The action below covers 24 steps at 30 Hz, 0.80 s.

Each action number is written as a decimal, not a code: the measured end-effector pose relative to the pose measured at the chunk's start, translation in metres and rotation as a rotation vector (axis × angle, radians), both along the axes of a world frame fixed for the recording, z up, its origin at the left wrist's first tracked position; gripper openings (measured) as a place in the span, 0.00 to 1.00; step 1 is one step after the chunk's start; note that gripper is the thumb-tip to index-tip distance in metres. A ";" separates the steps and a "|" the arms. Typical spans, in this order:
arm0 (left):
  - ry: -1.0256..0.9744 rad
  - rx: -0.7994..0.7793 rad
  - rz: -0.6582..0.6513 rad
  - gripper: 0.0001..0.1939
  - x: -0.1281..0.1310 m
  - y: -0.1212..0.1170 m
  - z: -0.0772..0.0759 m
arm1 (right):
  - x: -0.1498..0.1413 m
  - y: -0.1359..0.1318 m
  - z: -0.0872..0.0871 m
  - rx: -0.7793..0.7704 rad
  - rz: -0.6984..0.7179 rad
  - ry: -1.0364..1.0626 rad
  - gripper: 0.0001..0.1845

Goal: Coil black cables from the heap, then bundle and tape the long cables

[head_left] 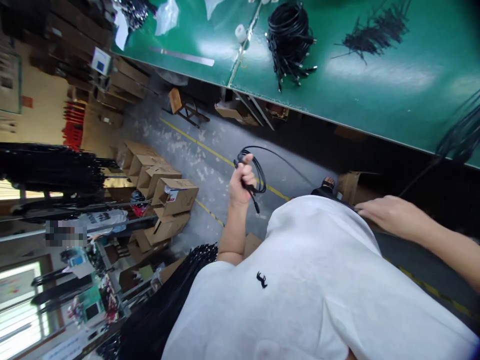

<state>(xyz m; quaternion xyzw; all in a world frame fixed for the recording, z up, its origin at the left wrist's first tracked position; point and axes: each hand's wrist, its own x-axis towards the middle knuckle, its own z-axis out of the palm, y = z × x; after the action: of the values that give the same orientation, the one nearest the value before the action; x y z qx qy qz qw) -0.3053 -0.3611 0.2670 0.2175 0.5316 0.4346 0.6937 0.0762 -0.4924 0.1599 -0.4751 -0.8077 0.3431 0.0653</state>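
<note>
My left hand (243,182) is closed around a loosely coiled black cable (261,172), with a connector end hanging below the fist. From the coil, one strand arcs right and drops behind my white shirt. At the right, my right hand (386,215) has its fingers pressed together on a dark length of cable, partly hidden by the shirt. A thin strand rises from behind this hand toward a bundle of black cables (461,132) hanging over the table edge.
The green table (375,95) carries a coiled cable bundle (290,40), a pile of black ties (375,35), a white roll (240,33) and a metal ruler (183,56). Cardboard boxes (174,197) and a wooden stool (175,101) stand on the floor. Another person (107,222) is at left.
</note>
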 end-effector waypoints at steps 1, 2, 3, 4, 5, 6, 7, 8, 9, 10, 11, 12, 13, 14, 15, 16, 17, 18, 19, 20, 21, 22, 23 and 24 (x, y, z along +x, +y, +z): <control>-0.006 -0.031 -0.088 0.14 0.004 0.000 -0.008 | -0.016 0.004 0.018 0.018 0.041 0.096 0.21; -0.019 -0.058 -0.187 0.13 0.010 -0.001 -0.016 | -0.032 0.010 0.036 0.038 0.064 0.187 0.21; -0.046 -0.077 -0.290 0.13 0.018 -0.005 -0.025 | -0.044 0.018 0.052 0.054 0.068 0.253 0.21; -0.084 -0.089 -0.397 0.15 0.027 -0.010 -0.032 | -0.054 0.027 0.065 0.064 0.061 0.297 0.21; -0.132 -0.103 -0.520 0.18 0.036 -0.016 -0.038 | -0.059 0.037 0.075 0.067 0.043 0.315 0.21; -0.185 -0.115 -0.643 0.20 0.044 -0.024 -0.041 | -0.061 0.048 0.082 0.064 0.015 0.312 0.22; -0.237 -0.127 -0.756 0.21 0.051 -0.031 -0.043 | -0.060 0.058 0.084 0.056 -0.016 0.297 0.23; -0.288 -0.140 -0.857 0.22 0.055 -0.037 -0.043 | -0.055 0.068 0.084 0.041 -0.047 0.278 0.23; -0.336 -0.156 -0.938 0.22 0.057 -0.043 -0.041 | -0.048 0.076 0.081 0.024 -0.076 0.260 0.24; -0.379 -0.173 -0.993 0.22 0.057 -0.046 -0.038 | -0.038 0.082 0.075 0.008 -0.103 0.239 0.24; -0.414 -0.190 -1.016 0.23 0.054 -0.048 -0.035 | -0.026 0.087 0.068 -0.001 -0.126 0.208 0.24; -0.433 -0.205 -1.001 0.23 0.049 -0.048 -0.032 | -0.013 0.091 0.059 0.007 -0.149 0.168 0.23; -0.429 -0.219 -0.951 0.23 0.043 -0.046 -0.029 | 0.001 0.093 0.050 0.032 -0.180 0.118 0.23; -0.402 -0.226 -0.868 0.23 0.037 -0.044 -0.026 | 0.015 0.093 0.041 0.069 -0.219 0.063 0.22; -0.357 -0.228 -0.761 0.23 0.030 -0.040 -0.023 | 0.029 0.093 0.032 0.107 -0.260 0.010 0.21; -0.304 -0.226 -0.643 0.23 0.025 -0.036 -0.020 | 0.041 0.091 0.023 0.140 -0.301 -0.036 0.20; -0.254 -0.217 -0.524 0.23 0.021 -0.032 -0.017 | 0.050 0.088 0.016 0.160 -0.337 -0.069 0.19; -0.213 -0.202 -0.420 0.23 0.018 -0.028 -0.013 | 0.056 0.085 0.010 0.171 -0.373 -0.090 0.18; -0.187 -0.184 -0.340 0.24 0.017 -0.024 -0.009 | 0.059 0.080 0.005 0.164 -0.396 -0.101 0.19; -0.172 -0.166 -0.284 0.24 0.017 -0.021 -0.004 | 0.059 0.075 0.002 0.141 -0.412 -0.108 0.19; -0.166 -0.150 -0.242 0.24 0.018 -0.018 0.000 | 0.055 0.068 0.001 0.103 -0.418 -0.124 0.18; -0.166 -0.134 -0.208 0.24 0.019 -0.016 0.004 | 0.049 0.062 0.001 0.066 -0.413 -0.165 0.18; -0.169 -0.122 -0.184 0.23 0.021 -0.014 0.008 | 0.041 0.055 0.003 0.040 -0.387 -0.232 0.18; -0.176 -0.112 -0.168 0.22 0.024 -0.012 0.010 | 0.031 0.048 0.006 0.035 -0.335 -0.316 0.19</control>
<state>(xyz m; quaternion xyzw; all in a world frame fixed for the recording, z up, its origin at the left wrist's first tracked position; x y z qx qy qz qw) -0.2817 -0.3734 0.2769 0.1831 0.4722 0.3618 0.7826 0.1069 -0.4449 0.1656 -0.6491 -0.7236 0.2347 0.0023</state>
